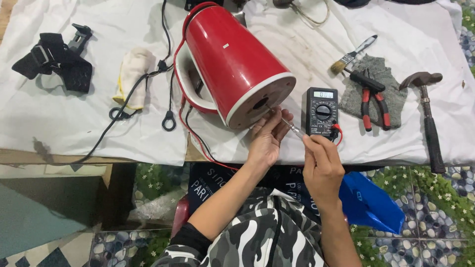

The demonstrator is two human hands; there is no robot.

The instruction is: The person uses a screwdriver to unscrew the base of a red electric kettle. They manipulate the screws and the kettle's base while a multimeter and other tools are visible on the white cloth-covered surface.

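Observation:
A red electric kettle [232, 62] lies on its side on the white cloth [74, 118], its white base facing me. My left hand [268, 138] rests against the rim of that base, fingers steadying a thin screwdriver [289, 126]. My right hand [321, 163] grips the handle end of the screwdriver, whose tip points into the dark hole in the base. A black multimeter [322, 111] with red and black leads lies just right of the kettle.
Red-handled pliers [373, 101] on a grey glove, a paintbrush [352, 54] and a hammer [429, 118] lie at the right. A cream glove [133, 74], black cables and a black strap mount [57, 57] lie at the left. A blue bag [371, 202] sits by my lap.

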